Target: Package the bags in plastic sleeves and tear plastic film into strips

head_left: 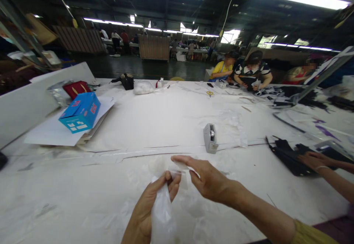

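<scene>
My left hand [151, 207] is closed around a clear plastic bag [162, 214], gripping it near its top just above the white table [155, 126]. My right hand [206, 177] pinches a small strip of clear tape [182, 172] at the bag's upper edge, index finger stretched out to the left. A grey tape dispenser [210, 137] stands upright on the table a little beyond my right hand. More thin clear plastic lies flat under my hands.
A blue carton [81, 112] rests on white sheets at the left beside a red pouch [76, 88]. A co-worker's hand [315, 160] touches black items [287, 155] at the right. Other people sit at the far right end. Yellow scissors [210, 93] lie far back.
</scene>
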### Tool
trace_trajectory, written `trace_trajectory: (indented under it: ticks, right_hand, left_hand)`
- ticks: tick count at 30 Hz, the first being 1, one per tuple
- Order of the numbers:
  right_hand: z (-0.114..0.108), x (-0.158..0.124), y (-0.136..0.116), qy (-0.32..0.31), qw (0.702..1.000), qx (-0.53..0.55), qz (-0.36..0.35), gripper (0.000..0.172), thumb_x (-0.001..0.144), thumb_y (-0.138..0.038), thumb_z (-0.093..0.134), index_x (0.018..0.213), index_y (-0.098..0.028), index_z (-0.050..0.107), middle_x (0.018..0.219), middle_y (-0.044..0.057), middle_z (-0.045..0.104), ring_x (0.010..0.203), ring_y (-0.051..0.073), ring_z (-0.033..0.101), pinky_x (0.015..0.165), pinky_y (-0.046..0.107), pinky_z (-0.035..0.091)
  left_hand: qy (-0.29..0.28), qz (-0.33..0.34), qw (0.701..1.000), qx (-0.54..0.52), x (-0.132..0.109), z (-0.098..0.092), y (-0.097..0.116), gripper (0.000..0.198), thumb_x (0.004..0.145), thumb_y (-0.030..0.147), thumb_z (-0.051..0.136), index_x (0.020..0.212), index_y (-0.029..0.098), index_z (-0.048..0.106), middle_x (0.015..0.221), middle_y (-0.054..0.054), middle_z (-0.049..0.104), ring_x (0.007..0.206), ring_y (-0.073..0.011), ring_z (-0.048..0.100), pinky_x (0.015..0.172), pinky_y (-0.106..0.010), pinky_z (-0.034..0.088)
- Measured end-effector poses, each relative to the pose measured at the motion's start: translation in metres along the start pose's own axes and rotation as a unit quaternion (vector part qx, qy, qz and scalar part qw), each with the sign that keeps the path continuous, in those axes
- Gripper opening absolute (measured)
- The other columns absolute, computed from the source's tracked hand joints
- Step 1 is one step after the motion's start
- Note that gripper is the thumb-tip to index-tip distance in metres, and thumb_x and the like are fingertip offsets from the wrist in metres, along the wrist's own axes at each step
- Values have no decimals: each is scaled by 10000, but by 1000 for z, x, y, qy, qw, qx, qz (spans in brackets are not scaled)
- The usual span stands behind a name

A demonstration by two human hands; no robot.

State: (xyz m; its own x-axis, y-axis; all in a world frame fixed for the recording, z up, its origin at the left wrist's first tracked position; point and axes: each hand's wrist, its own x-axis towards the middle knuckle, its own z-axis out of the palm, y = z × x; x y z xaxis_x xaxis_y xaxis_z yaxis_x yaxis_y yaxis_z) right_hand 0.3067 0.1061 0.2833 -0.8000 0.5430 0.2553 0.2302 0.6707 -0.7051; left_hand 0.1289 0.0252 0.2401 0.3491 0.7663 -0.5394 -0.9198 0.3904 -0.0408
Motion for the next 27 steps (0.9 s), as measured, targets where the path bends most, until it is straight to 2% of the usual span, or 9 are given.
trace_trajectory:
  ticks: [2,6,10,13,16,18,21,24,27]
  right_hand:
    - [11,-1,2,-12,999,-23,-32,550,847,-46,390,1374,-197,436,1337,66,563,1239,167,519,1068,344,427]
    - [19,-5,6,46,998,-30,-37,442,863,-74,444,1268,-219,547,1198,51,662,1108,167,619,987,315,498]
    - [15,-5,6,109,989,76,66,418,785,-15,465,1096,-230,643,1038,15,726,974,166,681,887,298,553]
    - [14,-3,6,150,958,172,171,337,758,-44,504,993,-218,672,958,18,742,890,187,704,800,306,583]
    - [14,-5,9,158,945,190,214,282,755,-85,530,952,-217,684,926,20,746,858,195,709,771,311,588]
    - [12,-8,11,149,955,154,204,293,754,-80,523,951,-219,687,924,16,745,859,190,707,780,306,583]
    - [7,-14,14,137,977,50,155,355,748,-39,485,978,-223,683,946,9,741,878,173,700,810,287,566]
    - [3,-19,16,120,987,-54,87,396,766,-16,442,1030,-214,660,981,21,733,913,164,691,841,270,547]
    - [4,-23,19,106,987,-118,37,345,827,-42,433,1068,-188,631,984,50,730,904,167,692,824,264,548]
  left_hand:
    - [-12,-3,1000,0,1,-2,-1,168,888,110,517,799,53,648,844,-163,727,806,-206,712,732,-281,617]
    - [-16,5,1000,25,3,-7,-1,103,870,112,559,875,75,655,829,-94,732,787,-179,710,722,-267,619]
    - [1,26,996,82,3,-8,-4,108,817,157,652,907,98,664,742,-49,707,595,-110,666,565,-187,576]
    - [-13,53,987,148,2,-6,-10,159,773,213,706,879,98,678,643,-27,659,456,-59,547,439,-138,454]
    - [-32,102,971,216,2,-4,-16,179,761,247,712,854,96,689,759,-74,696,394,-23,435,387,-144,342]
    - [-39,92,968,229,3,-3,-17,180,771,271,698,853,110,692,646,-55,666,372,-29,399,382,-149,302]
    - [-34,53,975,214,2,0,-18,160,796,314,670,837,160,690,389,21,479,348,-64,389,381,-151,263]
    - [-25,50,976,212,1,2,-20,171,807,321,657,856,159,681,388,16,484,354,-69,406,390,-150,266]
    - [-19,57,970,236,3,0,-23,266,822,362,631,971,143,658,382,18,483,365,-90,434,407,-168,312]
